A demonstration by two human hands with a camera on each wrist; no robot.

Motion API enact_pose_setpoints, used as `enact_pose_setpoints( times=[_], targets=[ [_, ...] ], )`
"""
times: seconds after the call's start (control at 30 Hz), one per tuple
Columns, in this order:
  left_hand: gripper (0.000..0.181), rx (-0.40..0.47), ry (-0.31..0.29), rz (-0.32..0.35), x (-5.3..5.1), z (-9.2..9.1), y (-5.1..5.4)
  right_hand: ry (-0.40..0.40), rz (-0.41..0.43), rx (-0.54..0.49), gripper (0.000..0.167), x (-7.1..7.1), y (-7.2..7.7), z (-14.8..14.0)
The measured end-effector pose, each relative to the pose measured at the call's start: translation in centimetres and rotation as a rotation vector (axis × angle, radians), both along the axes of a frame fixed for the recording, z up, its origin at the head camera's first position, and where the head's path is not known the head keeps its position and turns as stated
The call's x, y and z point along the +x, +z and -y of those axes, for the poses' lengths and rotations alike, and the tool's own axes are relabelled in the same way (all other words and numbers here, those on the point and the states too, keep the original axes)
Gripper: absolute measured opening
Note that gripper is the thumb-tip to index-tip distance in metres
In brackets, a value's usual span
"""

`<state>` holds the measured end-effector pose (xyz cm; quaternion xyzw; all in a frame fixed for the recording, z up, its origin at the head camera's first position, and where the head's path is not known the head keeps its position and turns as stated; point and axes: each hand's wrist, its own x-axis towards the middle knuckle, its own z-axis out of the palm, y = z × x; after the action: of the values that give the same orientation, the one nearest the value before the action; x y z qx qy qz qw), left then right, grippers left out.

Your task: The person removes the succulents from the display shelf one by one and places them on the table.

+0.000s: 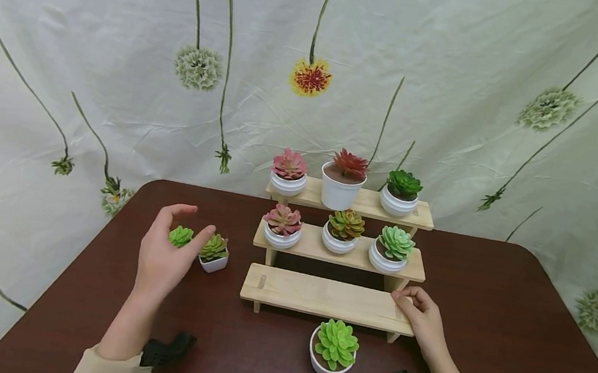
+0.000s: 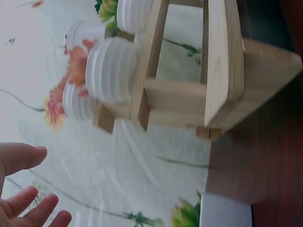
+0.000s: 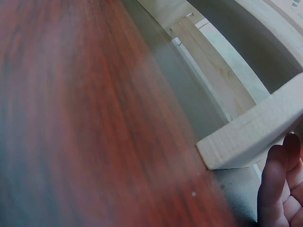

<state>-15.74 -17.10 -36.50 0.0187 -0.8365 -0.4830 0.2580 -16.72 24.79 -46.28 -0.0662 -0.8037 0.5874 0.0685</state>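
In the head view, the left hand (image 1: pixel 165 260) is held with thumb and fingers apart, holding nothing, beside two small potted succulents: a bright green one (image 1: pixel 180 236), partly hidden by the hand, and a darker green one (image 1: pixel 213 249) in a white square pot. The left wrist view shows the same hand (image 2: pixel 23 189) with spread fingers. At the right end of the lowest step of a wooden three-tier stand (image 1: pixel 320 293), the right hand (image 1: pixel 424 324) grips the board's edge with thumb and fingers. Its curled fingers (image 3: pixel 274 184) show beside the stand's end.
Three potted succulents stand on the top step, a red one (image 1: pixel 340 185) in the middle, and three on the middle step, including a pale green one (image 1: pixel 393 249). A green succulent (image 1: pixel 335 346) in a white pot stands before the stand. Flowered cloth (image 1: pixel 129 19) hangs behind the dark table (image 1: pixel 485 306).
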Motion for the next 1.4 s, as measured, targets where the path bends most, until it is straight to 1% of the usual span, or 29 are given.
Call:
enact_pose_setpoints(
  times=[0.1, 0.3, 0.37, 0.5, 0.67, 0.8, 0.93, 1.07, 1.13, 1.27, 1.4],
  targets=[
    [0.044, 0.012, -0.031, -0.041, -0.2, -1.2, 0.1, 0.001, 0.005, -0.001, 0.019, 0.0, -0.1, 0.0],
    [0.046, 0.004, -0.136, -0.079, -0.5, -3.5, 0.0, -0.006, -0.008, -0.004, 0.019, 0.0, -0.1, -0.1],
    [0.047, -0.006, -0.160, -0.094, -0.5, -4.0, -0.1, -0.008, -0.009, -0.004, 0.020, 0.0, 0.0, -0.2],
    [0.051, -0.030, -0.211, -0.104, -0.4, -5.0, 0.0, -0.002, -0.009, -0.003, 0.021, 0.1, 0.0, -0.2],
    [0.061, -0.061, -0.283, -0.103, -0.5, -6.3, 0.2, 0.007, -0.011, -0.014, 0.021, 0.1, -0.1, -0.2],
    [0.066, -0.067, -0.332, -0.124, -0.6, -7.5, 0.5, 0.004, -0.006, -0.015, 0.021, 0.1, -0.2, -0.1],
    [0.067, -0.073, -0.331, -0.151, -0.7, -8.5, 0.7, 0.003, -0.004, -0.010, 0.020, 0.0, -0.2, -0.1],
    [0.065, -0.079, -0.286, -0.153, -0.8, -9.1, 0.8, 0.005, -0.002, -0.010, 0.020, 0.0, -0.2, -0.1],
    [0.063, -0.072, -0.281, -0.151, -0.9, -9.3, 0.9, 0.005, -0.001, -0.011, 0.021, 0.0, -0.1, -0.1],
    [0.059, -0.081, -0.270, -0.152, -1.3, -9.5, 0.6, 0.009, -0.004, -0.015, 0.021, 0.0, -0.1, 0.0],
    [0.058, -0.101, -0.255, -0.134, -1.5, -9.5, 0.2, 0.013, -0.010, -0.020, 0.021, 0.0, -0.1, 0.0]
  ],
)
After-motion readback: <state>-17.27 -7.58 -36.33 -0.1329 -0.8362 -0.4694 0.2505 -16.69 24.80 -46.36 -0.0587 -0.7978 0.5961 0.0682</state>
